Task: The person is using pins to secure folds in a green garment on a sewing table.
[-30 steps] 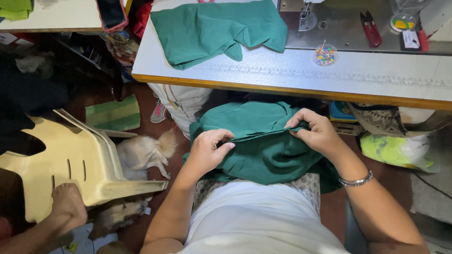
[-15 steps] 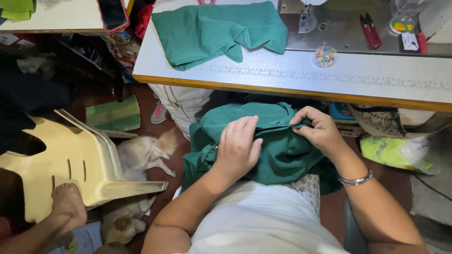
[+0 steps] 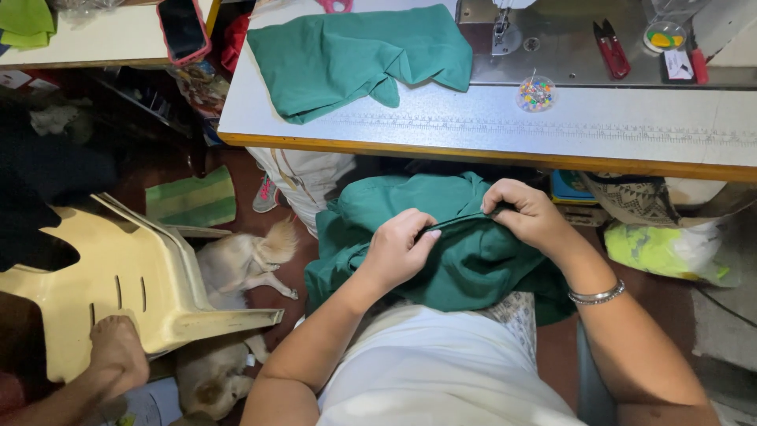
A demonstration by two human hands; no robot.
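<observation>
- We found the left hand (image 3: 400,251) closed on a raised fold of the green fabric (image 3: 441,252) in the lap, fingertips pinched along the dark folded edge.
- We found the right hand (image 3: 530,214) closed on the same fold a little further along, fingers curled over the edge and thumb tucked under; a silver bracelet (image 3: 597,295) sat on that wrist.
- The folded edge ran taut between the two hands, which were near each other but apart.
- The fabric lay bunched on the person's lap, below the front edge of the white sewing table (image 3: 631,130) and just clear of it.
- A second piece of green fabric (image 3: 355,59) lay crumpled on the tabletop, left of the sewing machine (image 3: 552,47).
- On the machine bed we noted red thread snips (image 3: 611,49); a round pin holder with coloured pinheads (image 3: 536,95) sat on the table in front.
- A phone in a pink case (image 3: 183,30) lay on a neighbouring table at upper left.
- A cream plastic chair (image 3: 126,276) lay tipped on the floor at left, with another person's hand (image 3: 118,351) resting on its edge.
- A light-furred dog (image 3: 244,264) lay on the floor between the chair and the seated person.
</observation>
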